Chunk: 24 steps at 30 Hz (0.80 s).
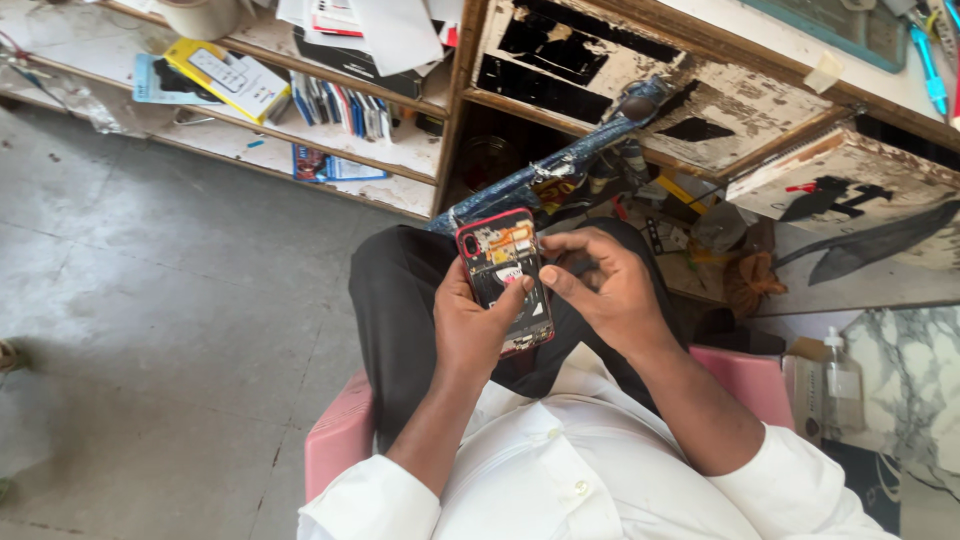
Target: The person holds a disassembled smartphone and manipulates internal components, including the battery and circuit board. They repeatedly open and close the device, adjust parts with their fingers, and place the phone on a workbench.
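A person is sitting on a pink stool over a grey floor, facing worn wooden shelves carrying books and papers. The left hand is holding an opened phone above the lap, fingers wrapped around it. The right hand is pinching at its upper edge, fingers narrow.

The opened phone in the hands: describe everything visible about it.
The red-edged smartphone with its back cover off shows dark internal parts, an orange flex strip and pale metal shielding near its top. It is held roughly upright over the lap, top end away from the person. The left hand cradles it from beneath, thumb across its lower half; the right hand pinches at its right edge with its fingers.
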Available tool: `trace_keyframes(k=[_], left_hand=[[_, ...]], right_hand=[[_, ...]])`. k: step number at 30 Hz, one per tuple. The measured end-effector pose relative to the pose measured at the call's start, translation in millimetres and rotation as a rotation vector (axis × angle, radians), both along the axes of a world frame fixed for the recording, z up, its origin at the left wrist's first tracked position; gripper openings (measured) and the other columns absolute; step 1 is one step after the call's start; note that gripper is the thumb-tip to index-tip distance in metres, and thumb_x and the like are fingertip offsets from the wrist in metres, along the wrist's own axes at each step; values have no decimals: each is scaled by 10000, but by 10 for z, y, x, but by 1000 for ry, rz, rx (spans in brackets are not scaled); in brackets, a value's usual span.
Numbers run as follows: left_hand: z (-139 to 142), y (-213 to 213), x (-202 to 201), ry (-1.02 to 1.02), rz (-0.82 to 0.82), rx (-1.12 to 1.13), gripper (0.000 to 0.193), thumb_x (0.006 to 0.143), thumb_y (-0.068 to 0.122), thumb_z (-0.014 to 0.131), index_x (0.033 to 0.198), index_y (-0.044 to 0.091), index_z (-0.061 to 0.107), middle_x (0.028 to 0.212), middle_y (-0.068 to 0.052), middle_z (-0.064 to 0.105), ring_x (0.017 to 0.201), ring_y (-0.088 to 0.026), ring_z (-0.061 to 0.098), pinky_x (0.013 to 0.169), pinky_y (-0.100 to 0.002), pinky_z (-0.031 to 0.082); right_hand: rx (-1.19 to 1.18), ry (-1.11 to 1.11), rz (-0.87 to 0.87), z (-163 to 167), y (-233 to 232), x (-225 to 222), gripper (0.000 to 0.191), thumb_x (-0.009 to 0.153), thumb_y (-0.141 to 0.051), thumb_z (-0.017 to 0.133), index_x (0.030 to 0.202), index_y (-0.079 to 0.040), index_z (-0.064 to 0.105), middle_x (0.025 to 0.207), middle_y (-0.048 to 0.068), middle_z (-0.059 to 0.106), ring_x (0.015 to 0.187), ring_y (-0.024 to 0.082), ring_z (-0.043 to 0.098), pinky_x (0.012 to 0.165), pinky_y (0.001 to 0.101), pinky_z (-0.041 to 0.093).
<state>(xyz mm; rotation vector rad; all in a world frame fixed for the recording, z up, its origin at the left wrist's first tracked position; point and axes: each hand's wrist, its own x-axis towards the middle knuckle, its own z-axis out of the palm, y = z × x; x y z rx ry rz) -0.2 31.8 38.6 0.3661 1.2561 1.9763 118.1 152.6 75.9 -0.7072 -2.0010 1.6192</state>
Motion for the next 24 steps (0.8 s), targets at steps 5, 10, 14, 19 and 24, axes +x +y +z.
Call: trace_keyframes(k=[5, 10, 14, 19, 24], left_hand=[[103, -44, 54, 98, -89, -80, 297, 867, 31, 791, 1140, 25, 676, 996, -53, 775, 877, -74, 728, 774, -247, 599], [142, -45, 58, 95, -108, -89, 285, 873, 47, 792, 1134, 25, 679, 990, -48, 776, 871, -68, 727, 767, -244, 598], [134, -42, 60, 97, -114, -82, 291, 869, 45, 794, 1137, 26, 680, 994, -47, 776, 878, -70, 729, 771, -244, 601], [128, -30, 66, 104, -122, -81, 295, 864, 32, 793, 1136, 27, 678, 1002, -49, 775, 899, -75, 735, 797, -245, 608], [143, -40, 59, 120, -131, -85, 294, 864, 27, 790, 1138, 30, 683, 1002, -53, 780, 907, -82, 742, 801, -247, 612]], right_hand=[[-291, 117, 65, -53, -11, 18, 248, 950, -66, 727, 1166, 34, 658, 1099, 63, 660, 983, 117, 662, 887, 269, 580], [-337, 140, 63, -148, 6, 56, 224, 957, -54, 734, 1148, 35, 658, 1059, 74, 684, 951, 122, 658, 874, 283, 572], [-361, 134, 55, -185, 12, 81, 219, 964, -46, 732, 1158, 28, 662, 1055, 79, 685, 960, 117, 649, 885, 279, 563], [-427, 125, 30, -200, 7, 95, 241, 942, -40, 727, 1164, 8, 647, 1040, 68, 690, 919, 122, 658, 821, 285, 569], [-429, 129, 24, -216, -1, 106, 244, 944, -52, 735, 1164, 3, 647, 1028, 61, 689, 910, 115, 660, 796, 279, 560]])
